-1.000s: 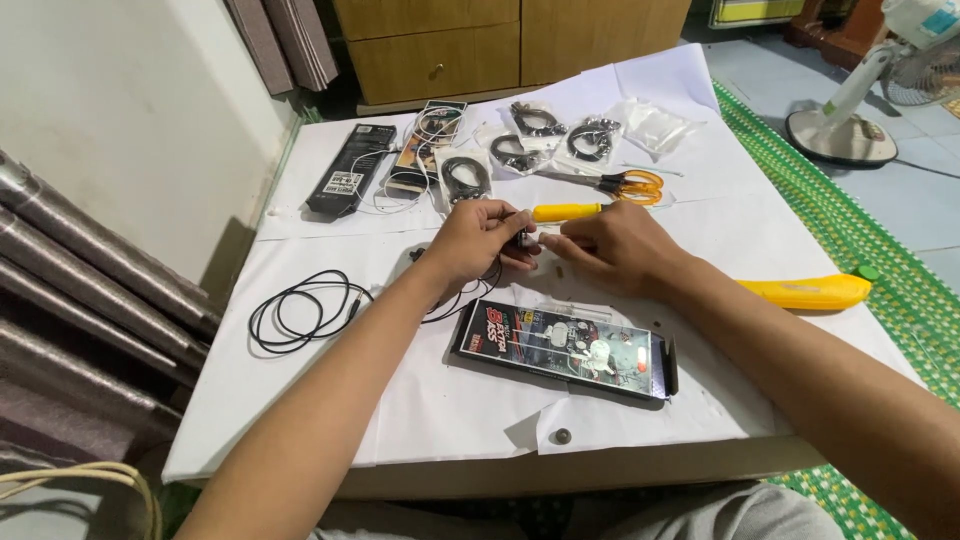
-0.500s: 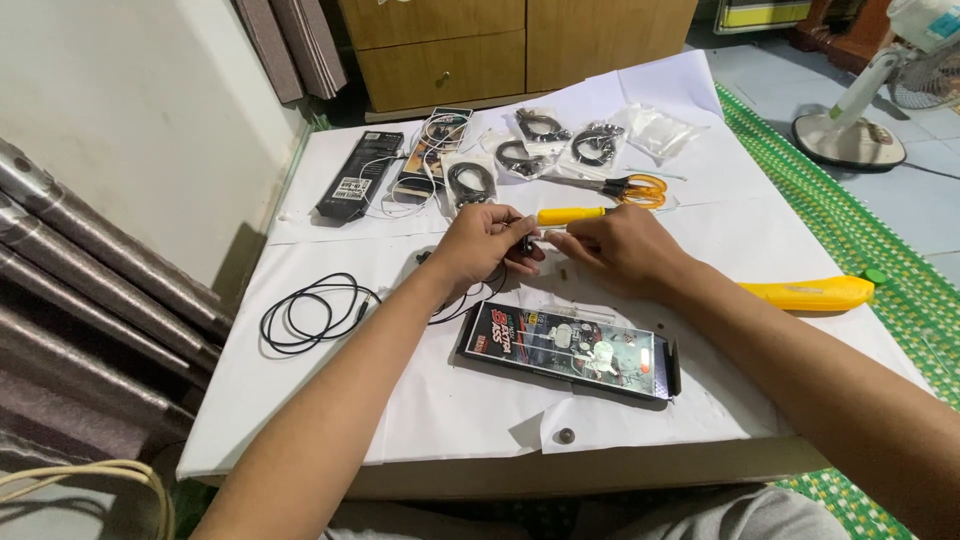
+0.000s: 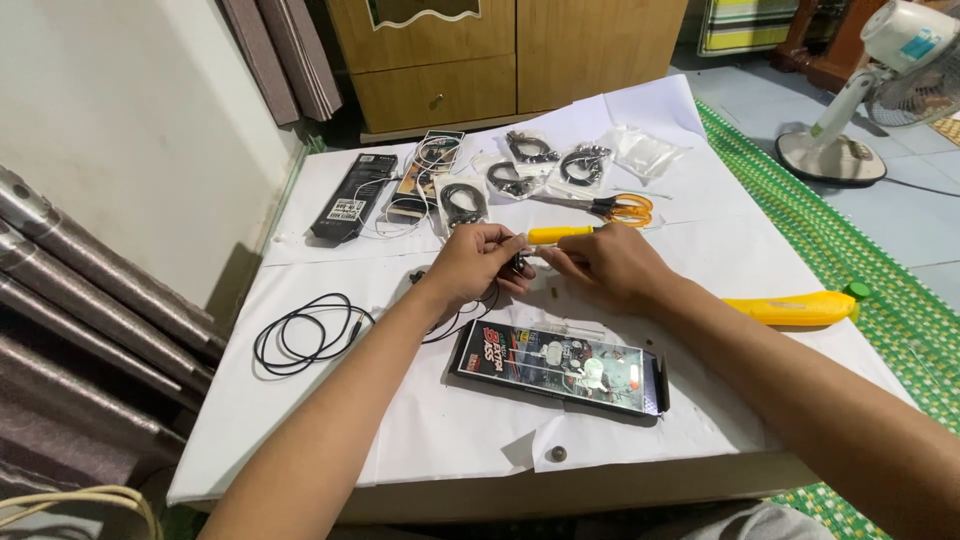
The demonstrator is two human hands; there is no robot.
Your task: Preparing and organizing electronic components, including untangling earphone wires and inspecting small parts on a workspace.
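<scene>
Pinching earpiece (image 3: 518, 266) between both hands' fingers (image 3: 505, 250)

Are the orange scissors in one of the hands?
No, the orange scissors lie on the table beyond both hands.

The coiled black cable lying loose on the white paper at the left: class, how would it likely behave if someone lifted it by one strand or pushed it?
The black cable lies in loose, uneven loops with no tie, so it is probably floppy and would uncoil and dangle when lifted. It looks thin, so likely light. Pushed, it would probably bunch up rather than slide as one piece across the white paper.
</scene>
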